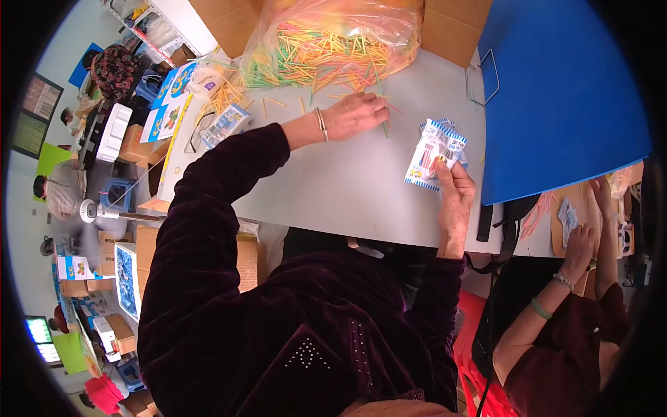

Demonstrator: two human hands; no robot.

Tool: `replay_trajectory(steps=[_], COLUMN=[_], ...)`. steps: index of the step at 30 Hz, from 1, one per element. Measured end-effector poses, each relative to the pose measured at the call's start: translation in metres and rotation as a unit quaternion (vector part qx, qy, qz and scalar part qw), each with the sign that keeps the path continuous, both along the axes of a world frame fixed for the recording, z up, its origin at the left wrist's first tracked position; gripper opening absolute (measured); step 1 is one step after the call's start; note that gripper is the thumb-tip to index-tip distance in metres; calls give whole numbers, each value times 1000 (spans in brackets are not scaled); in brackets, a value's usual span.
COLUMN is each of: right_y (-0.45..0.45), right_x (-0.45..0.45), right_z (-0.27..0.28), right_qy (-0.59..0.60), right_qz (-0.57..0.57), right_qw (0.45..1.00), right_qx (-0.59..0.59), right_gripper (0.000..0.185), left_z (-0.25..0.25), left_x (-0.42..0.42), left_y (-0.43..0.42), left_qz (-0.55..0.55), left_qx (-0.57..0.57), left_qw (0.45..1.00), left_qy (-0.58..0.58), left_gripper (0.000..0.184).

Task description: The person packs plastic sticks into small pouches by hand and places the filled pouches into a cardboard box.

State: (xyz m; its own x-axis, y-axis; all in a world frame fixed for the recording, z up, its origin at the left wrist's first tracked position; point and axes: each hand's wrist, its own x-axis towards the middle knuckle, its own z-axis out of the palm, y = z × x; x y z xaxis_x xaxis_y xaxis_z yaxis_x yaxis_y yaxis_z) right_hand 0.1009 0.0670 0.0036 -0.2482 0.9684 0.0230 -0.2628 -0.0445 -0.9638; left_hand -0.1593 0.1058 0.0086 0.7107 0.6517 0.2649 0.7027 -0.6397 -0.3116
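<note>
My left hand (353, 116), with a bangle at its wrist, is over the grey table just in front of a heap of thin coloured sticks (326, 55). Its fingers are curled closed, and a pink stick and a green stick (386, 129) poke out at the fingertips. The heap spills from a large clear plastic bag (396, 38). To the right, my right hand (456, 198) grips small blue-and-white printed packets (427, 154) between thumb and fingers. At least one more packet shows behind the front one; how many there are is hidden.
Cardboard (455, 28) stands behind the bag. At left lie a packet (228, 125), eyeglasses (198, 132) and loose sticks. A blue panel (563, 97) borders the right side. Beyond it, another person's hands (582, 250) work near a packet. Boxes fill the floor at left.
</note>
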Motion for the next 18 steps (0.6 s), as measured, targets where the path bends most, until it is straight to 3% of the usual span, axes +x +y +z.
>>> replay_trajectory(steps=[2,6,8,9,11,18], right_y=[0,-1,-1,-1,-1,1], right_x=[0,6,8,8,9,11], right_z=[1,4,4,5,5,5], right_qy=[-1,12,10,11,12,24], right_qz=[-2,-1,-3,-11,-18,-15], right_qw=[1000,1000,1000,1000,1000,1000], right_qx=[13,-10,-10,-10,-12,-5], right_gripper=[18,21,22,22,22,22], left_z=[-1,0,0,3,10,5], left_x=[-1,4,4,4,3,8], left_y=[12,23,30,33,39,33], left_qz=[-32,-52,-39,-40,30,-39], left_qx=[-62,-101,-157,-158,-186,-177], left_qw=[996,991,975,975,982,983], left_qy=[-60,-67,-151,-150,-12,-25], left_gripper=[22,25,29,29,30,26])
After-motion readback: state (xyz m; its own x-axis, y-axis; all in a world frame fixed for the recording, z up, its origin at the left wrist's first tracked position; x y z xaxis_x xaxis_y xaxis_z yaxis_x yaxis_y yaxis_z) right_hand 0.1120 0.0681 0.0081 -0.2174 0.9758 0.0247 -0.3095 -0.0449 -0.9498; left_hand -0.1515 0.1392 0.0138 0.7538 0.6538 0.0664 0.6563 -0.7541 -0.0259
